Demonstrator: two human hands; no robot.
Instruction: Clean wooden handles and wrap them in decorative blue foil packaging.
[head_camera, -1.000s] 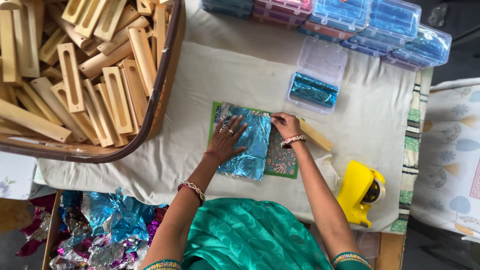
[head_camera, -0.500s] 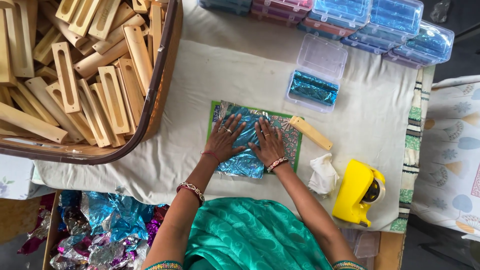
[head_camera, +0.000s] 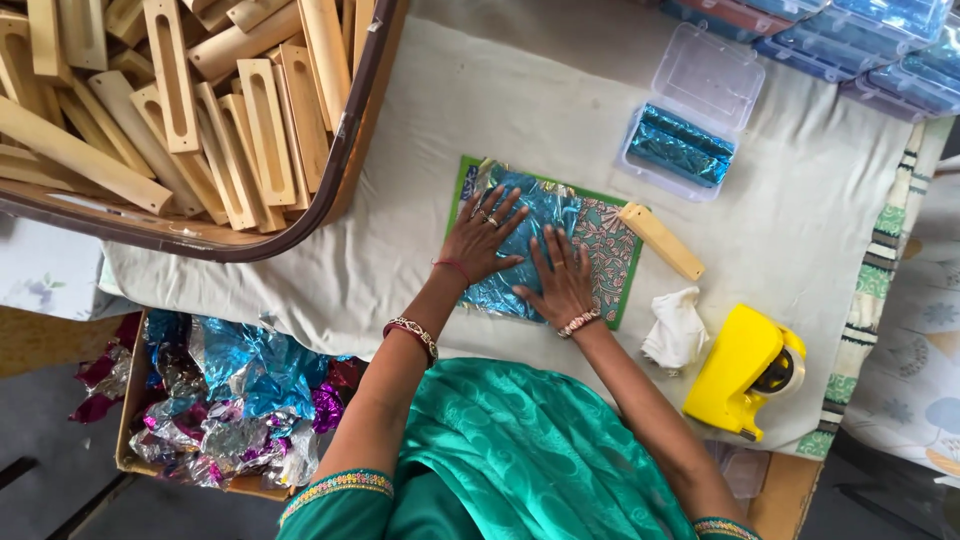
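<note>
A sheet of shiny blue foil (head_camera: 535, 215) lies on a green patterned mat (head_camera: 610, 245) on the cloth-covered table. My left hand (head_camera: 485, 235) presses flat on the foil, fingers spread. Beside it my right hand (head_camera: 560, 280) also lies flat on the foil, palm down. Neither hand grips anything. A pale wooden block (head_camera: 662, 241) rests just right of the mat, apart from both hands.
A large tray of slotted wooden pieces (head_camera: 200, 110) fills the upper left. An open clear box with blue foil-wrapped pieces (head_camera: 680, 145) sits behind the mat. A white cloth (head_camera: 675, 328) and yellow tape dispenser (head_camera: 745, 370) lie at right. A box of crumpled foil (head_camera: 220, 400) stands below the table.
My right hand moved left from the mat's right edge onto the foil, next to my left hand. The wooden block and the white cloth are now uncovered.
</note>
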